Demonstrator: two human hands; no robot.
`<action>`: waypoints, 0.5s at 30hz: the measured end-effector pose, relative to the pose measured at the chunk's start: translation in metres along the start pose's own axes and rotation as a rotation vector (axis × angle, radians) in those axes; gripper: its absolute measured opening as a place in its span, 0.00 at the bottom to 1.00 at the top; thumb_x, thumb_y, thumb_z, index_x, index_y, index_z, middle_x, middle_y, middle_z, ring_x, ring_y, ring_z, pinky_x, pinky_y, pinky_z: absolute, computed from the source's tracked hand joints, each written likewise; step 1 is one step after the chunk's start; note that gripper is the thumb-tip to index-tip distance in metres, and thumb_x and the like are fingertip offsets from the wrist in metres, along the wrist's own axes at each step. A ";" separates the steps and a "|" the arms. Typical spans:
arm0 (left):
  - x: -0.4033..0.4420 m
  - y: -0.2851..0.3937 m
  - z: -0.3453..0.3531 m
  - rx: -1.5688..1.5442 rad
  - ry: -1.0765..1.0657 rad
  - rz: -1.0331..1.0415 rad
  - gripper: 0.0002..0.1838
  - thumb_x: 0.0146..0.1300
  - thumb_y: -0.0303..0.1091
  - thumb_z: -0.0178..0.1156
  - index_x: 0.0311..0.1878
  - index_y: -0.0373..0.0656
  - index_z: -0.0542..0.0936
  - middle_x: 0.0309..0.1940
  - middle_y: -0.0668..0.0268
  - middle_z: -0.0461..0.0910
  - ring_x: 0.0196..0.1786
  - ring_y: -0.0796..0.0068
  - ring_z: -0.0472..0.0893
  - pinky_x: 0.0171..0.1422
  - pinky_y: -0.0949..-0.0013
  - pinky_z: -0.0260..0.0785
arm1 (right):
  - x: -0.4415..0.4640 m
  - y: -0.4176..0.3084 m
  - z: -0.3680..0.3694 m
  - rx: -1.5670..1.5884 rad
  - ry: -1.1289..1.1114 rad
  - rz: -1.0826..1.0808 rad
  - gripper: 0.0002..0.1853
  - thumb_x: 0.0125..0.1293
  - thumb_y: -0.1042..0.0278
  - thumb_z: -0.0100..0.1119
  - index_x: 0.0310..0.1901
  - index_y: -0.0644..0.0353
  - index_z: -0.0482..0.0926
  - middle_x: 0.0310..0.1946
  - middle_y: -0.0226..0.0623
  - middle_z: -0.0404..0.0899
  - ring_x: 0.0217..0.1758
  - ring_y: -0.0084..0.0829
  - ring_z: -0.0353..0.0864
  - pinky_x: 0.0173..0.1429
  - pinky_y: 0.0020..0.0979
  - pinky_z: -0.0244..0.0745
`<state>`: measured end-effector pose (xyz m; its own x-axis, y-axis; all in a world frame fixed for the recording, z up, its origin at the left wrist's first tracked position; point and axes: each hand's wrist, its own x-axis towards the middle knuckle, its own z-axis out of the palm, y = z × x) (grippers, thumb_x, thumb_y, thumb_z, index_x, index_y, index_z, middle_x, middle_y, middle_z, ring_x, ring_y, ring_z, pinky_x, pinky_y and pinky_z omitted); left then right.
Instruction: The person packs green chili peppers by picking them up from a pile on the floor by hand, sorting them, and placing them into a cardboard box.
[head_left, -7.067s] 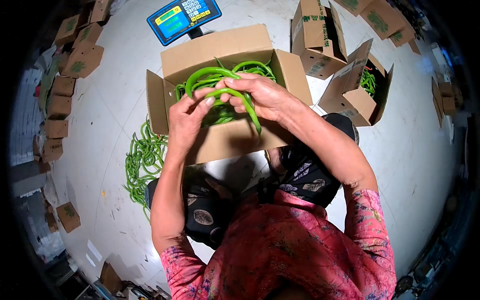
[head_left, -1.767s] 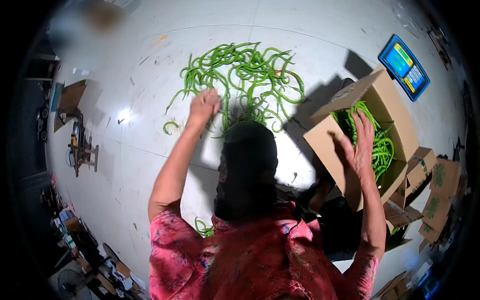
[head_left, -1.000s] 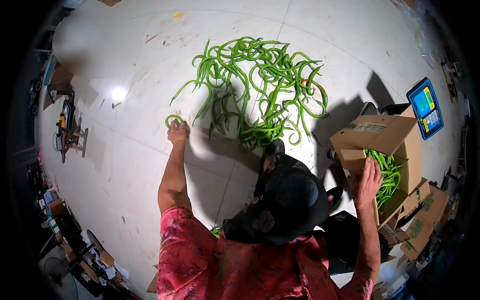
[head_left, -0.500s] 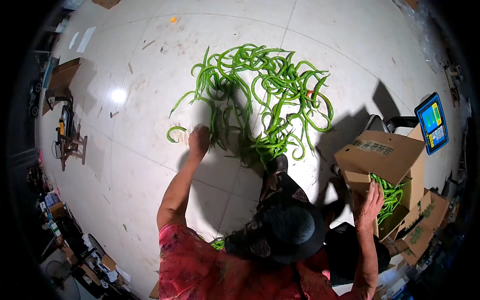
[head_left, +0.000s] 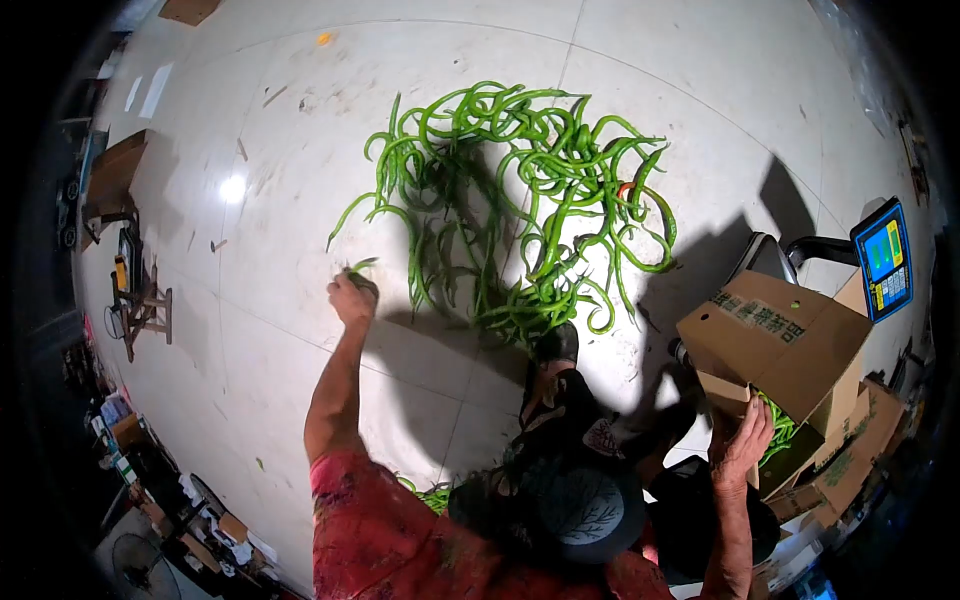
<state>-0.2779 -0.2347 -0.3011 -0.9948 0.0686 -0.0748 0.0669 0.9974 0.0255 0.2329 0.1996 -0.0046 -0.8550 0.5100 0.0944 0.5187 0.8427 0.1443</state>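
Observation:
My left hand [head_left: 353,298] is low over the floor at the left, its fingers closed on a single curved green pepper [head_left: 364,264]. To its right a loose pile of long green peppers [head_left: 560,165], one partly red, lies spread on the pale floor. At the right my right hand [head_left: 743,440] rests with its fingers extended on the near edge of an open cardboard box [head_left: 775,335]. Green peppers [head_left: 780,432] show inside the box, partly covered by its flap.
A scale display [head_left: 884,258] on a black arm stands behind the box. More cardboard boxes [head_left: 850,455] are at the lower right. A small wooden stool [head_left: 150,310] is at the left. Further green peppers [head_left: 432,497] lie beside my leg.
My left hand has moved left from beside the pile and closed on the lone pepper. My right hand stays at the box. The view has shifted slightly.

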 end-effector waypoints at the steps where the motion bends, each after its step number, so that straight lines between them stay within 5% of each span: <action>1: -0.006 0.007 -0.001 -0.204 -0.020 0.312 0.18 0.52 0.28 0.58 0.49 0.39 0.77 0.44 0.53 0.77 0.45 0.45 0.76 0.52 0.54 0.71 | 0.000 -0.001 -0.002 0.002 -0.019 0.015 0.38 0.57 0.71 0.66 0.67 0.67 0.58 0.55 0.54 0.71 0.55 0.53 0.71 0.56 0.54 0.66; 2: -0.011 0.015 -0.003 -0.409 -0.041 0.623 0.15 0.52 0.26 0.58 0.45 0.38 0.79 0.40 0.52 0.79 0.43 0.45 0.78 0.52 0.56 0.71 | -0.001 -0.002 -0.004 0.006 -0.038 0.030 0.38 0.57 0.71 0.66 0.67 0.67 0.58 0.55 0.54 0.71 0.55 0.53 0.71 0.56 0.54 0.66; 4: -0.025 0.095 -0.091 -0.478 -0.500 0.477 0.14 0.52 0.23 0.60 0.44 0.35 0.80 0.42 0.49 0.81 0.49 0.48 0.78 0.52 0.57 0.71 | 0.000 -0.002 -0.004 0.021 -0.024 0.017 0.38 0.57 0.73 0.65 0.67 0.67 0.57 0.55 0.55 0.71 0.55 0.53 0.72 0.56 0.53 0.66; 6: -0.002 0.128 -0.085 -0.558 0.086 0.726 0.16 0.54 0.27 0.63 0.48 0.35 0.79 0.41 0.49 0.80 0.47 0.47 0.78 0.51 0.56 0.71 | 0.002 -0.002 -0.004 0.028 -0.021 0.012 0.38 0.56 0.74 0.65 0.67 0.68 0.57 0.55 0.55 0.71 0.55 0.53 0.72 0.55 0.53 0.66; 8: 0.045 0.162 -0.090 -0.706 0.096 0.552 0.18 0.56 0.34 0.65 0.48 0.34 0.78 0.41 0.48 0.79 0.46 0.47 0.78 0.52 0.55 0.70 | 0.001 -0.001 -0.005 0.025 -0.037 0.021 0.39 0.56 0.74 0.65 0.67 0.67 0.57 0.55 0.55 0.71 0.54 0.53 0.72 0.55 0.53 0.67; 13: 0.114 0.217 -0.083 -0.254 -0.151 0.005 0.32 0.49 0.51 0.70 0.53 0.42 0.72 0.49 0.50 0.77 0.55 0.47 0.74 0.55 0.49 0.69 | 0.003 -0.003 -0.007 0.030 -0.066 0.044 0.38 0.56 0.74 0.66 0.67 0.67 0.57 0.53 0.55 0.72 0.52 0.53 0.73 0.53 0.53 0.67; 15: 0.117 0.228 -0.067 -0.225 -0.162 -0.021 0.36 0.46 0.54 0.72 0.54 0.43 0.70 0.51 0.51 0.75 0.59 0.46 0.72 0.56 0.47 0.68 | 0.005 -0.005 -0.008 0.028 -0.063 0.049 0.38 0.56 0.74 0.66 0.66 0.68 0.57 0.52 0.55 0.72 0.51 0.53 0.73 0.53 0.53 0.67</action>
<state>-0.3837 -0.0007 -0.2371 -0.9696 0.0680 -0.2352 0.0093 0.9702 0.2421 0.2263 0.1967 0.0027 -0.8279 0.5596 0.0387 0.5601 0.8207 0.1131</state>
